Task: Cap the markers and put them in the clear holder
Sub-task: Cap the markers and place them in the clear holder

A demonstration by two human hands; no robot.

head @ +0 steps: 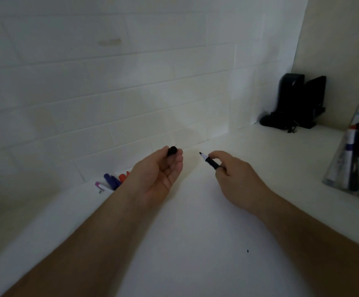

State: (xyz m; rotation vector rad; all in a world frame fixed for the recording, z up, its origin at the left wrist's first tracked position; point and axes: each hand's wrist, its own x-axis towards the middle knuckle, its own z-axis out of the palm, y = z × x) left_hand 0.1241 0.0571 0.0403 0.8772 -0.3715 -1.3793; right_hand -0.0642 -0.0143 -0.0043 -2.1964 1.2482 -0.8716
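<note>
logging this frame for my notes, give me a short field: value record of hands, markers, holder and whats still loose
left hand: palm up, black cap pinched at the fingertips
right hand: grips uncapped black marker, tip pointing toward the cap
cap and tip: apart, not yet joined
clear holder: right edge of the white table, several markers standing inside
loose markers: purple, red and pink, lying by the wall behind the left wrist
background: black device in the corner
</note>
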